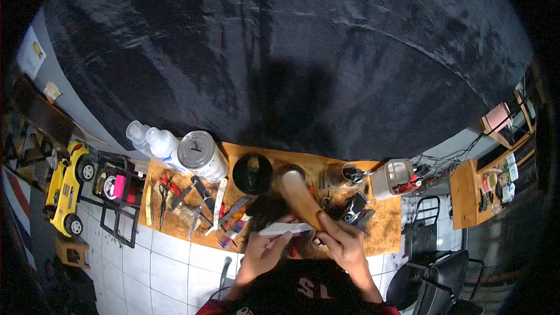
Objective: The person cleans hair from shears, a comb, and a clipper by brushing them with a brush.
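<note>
My right hand (345,244) is closed round the end of a brush (303,197) with a long wooden handle. The brush slants up and left over the table, its far end smeared by motion. In my left hand (262,253), fingers closed, lies a flat, white, elongated tool (279,229) of a kind I cannot tell. It points right and crosses just below the brush handle. Dark hair-like material (268,209) lies behind the white tool. Beyond it stands a round black bowl (252,174).
On the wooden table (382,239), scissors (204,201), combs and razor-like tools (219,203) lie left. A large can (202,156) and spray bottles (163,146) stand behind them. Hair clippers (353,207) and a beige bin (392,178) are right. Black chairs (434,274) stand right.
</note>
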Demonstrator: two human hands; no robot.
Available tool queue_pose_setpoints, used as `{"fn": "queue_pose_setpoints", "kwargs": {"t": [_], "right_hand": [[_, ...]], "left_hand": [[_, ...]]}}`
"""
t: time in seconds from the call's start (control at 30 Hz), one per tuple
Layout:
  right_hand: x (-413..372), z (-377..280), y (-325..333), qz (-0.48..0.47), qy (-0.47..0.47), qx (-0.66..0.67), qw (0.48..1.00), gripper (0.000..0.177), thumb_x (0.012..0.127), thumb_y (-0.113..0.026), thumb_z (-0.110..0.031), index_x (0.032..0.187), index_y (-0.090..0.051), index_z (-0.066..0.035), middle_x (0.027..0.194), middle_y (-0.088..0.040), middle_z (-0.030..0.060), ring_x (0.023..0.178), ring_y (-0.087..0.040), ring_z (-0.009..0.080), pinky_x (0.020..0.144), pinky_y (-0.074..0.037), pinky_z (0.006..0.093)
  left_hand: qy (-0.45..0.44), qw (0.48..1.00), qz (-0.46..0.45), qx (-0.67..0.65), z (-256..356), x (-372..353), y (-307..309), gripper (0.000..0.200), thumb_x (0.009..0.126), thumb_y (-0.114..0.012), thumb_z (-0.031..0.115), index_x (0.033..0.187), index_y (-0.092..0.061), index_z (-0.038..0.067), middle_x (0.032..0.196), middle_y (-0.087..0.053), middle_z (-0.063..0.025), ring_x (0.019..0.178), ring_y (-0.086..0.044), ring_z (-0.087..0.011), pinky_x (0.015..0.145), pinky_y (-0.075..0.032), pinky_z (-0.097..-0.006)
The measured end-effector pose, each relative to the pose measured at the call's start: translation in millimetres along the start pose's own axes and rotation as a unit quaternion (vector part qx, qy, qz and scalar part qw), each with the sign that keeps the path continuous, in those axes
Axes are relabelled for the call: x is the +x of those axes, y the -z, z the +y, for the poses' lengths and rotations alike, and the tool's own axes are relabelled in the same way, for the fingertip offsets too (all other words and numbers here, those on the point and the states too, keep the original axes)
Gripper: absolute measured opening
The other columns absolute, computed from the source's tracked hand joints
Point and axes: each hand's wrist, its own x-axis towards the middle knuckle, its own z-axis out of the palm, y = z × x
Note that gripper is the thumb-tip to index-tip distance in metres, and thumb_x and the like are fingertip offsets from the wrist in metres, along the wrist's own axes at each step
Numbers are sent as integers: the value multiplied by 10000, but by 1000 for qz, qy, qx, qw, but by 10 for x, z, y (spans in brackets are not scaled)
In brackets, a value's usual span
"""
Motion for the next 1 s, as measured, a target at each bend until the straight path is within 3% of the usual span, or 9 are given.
{"fn": "queue_pose_setpoints", "kwargs": {"t": [0.07,0.2,0.27,0.43,0.47,0.7,0.87,0.93,1.0], "right_hand": [[-108,3,47,-30,-101,-5,994,408,763,-729,-62,1164,-658,-85,1072,-685,103,910,-669,288,763,-534,346],[-112,48,108,-78,145,-4,986,418,728,-761,-64,1131,-659,-13,1032,-685,150,830,-685,306,746,-534,340],[-79,26,76,-50,152,-52,986,419,727,-765,-75,1130,-663,-23,986,-691,150,794,-682,313,723,-534,342],[-48,-26,67,-14,-4,-47,999,442,729,-759,-74,1159,-657,-85,1109,-677,73,875,-676,272,765,-542,369],[-9,-22,65,19,54,-48,997,438,727,-751,-45,1150,-646,-3,930,-686,200,705,-683,276,619,-531,325],[-276,212,106,-127,86,-12,988,408,759,-740,-45,1151,-640,4,1046,-677,188,903,-691,281,782,-537,322],[-87,-74,107,-25,-22,-21,999,354,806,-703,-143,1156,-667,-108,1120,-675,38,911,-678,223,810,-529,329],[-110,-13,173,-98,84,-5,992,385,786,-721,-95,1156,-642,-23,1098,-674,112,953,-675,258,843,-520,340],[-107,-2,182,-123,107,9,987,398,776,-731,-76,1152,-635,10,1089,-675,141,977,-672,275,865,-514,345]], "left_hand": [[52,997,48,-31,-225,-49,-54,149,908,-584,48,1036,-649,6,866,-675,-54,728,-574,-84,644,-437,-226],[93,958,102,-250,-156,1,-148,160,893,-617,45,1043,-612,-11,868,-671,-75,769,-607,-86,685,-474,-220],[-25,998,34,-52,-522,-126,-34,146,895,-591,-10,1039,-598,-36,940,-680,-106,841,-623,-95,709,-482,-227],[62,984,3,-165,-182,-74,-4,170,917,-529,-42,1079,-579,-62,1055,-655,-152,997,-606,-141,802,-496,-258],[76,974,19,-213,-127,-51,-42,189,931,-506,-34,1107,-567,-63,1085,-645,-160,1041,-597,-173,835,-505,-281],[30,996,-62,-65,-28,14,60,188,933,-515,-19,1102,-587,-60,1096,-643,-155,1072,-589,-202,887,-507,-304],[110,964,-40,-238,-233,-47,-1,253,927,-519,-30,1177,-549,-49,1150,-629,-127,1056,-590,-139,934,-460,-263],[163,966,-25,-200,-86,7,18,256,933,-507,-30,1185,-542,-52,1150,-627,-132,1062,-587,-144,939,-454,-262],[21,985,-33,-171,-168,15,-13,255,941,-489,-29,1191,-531,-60,1149,-627,-131,1071,-582,-147,936,-453,-257]]}}
